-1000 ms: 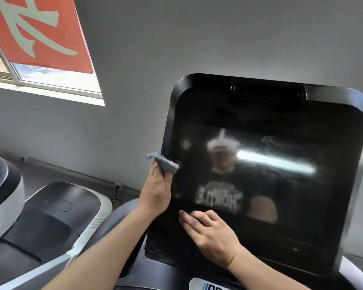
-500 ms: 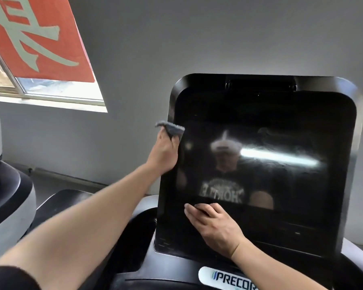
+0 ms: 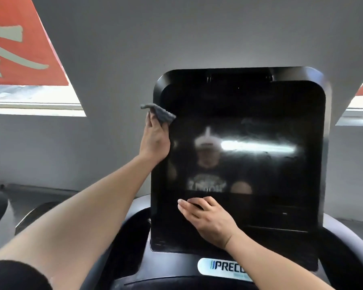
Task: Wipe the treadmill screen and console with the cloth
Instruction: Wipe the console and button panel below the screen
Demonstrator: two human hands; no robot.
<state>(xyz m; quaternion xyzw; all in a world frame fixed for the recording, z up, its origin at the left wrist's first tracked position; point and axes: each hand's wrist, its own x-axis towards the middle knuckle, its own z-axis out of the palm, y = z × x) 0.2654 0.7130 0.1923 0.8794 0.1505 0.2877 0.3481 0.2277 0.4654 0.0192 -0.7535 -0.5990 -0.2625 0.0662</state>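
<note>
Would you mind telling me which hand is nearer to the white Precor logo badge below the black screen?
Right. The right hand lies flat on the lower screen just above the badge; the left hand, gripping the grey cloth, is at the upper left edge.

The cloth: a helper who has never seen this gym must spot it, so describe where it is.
Find the big black treadmill screen in the middle. At its upper left edge the left hand pinches a small grey cloth. It is the only soft, textured thing against the glossy panel; the right hand below is bare.

I see a plain grey wall [image 3: 117, 38], with bright windows [image 3: 36, 100] on both sides — each one partly covered by a red-orange banner [image 3: 19, 49].
</note>
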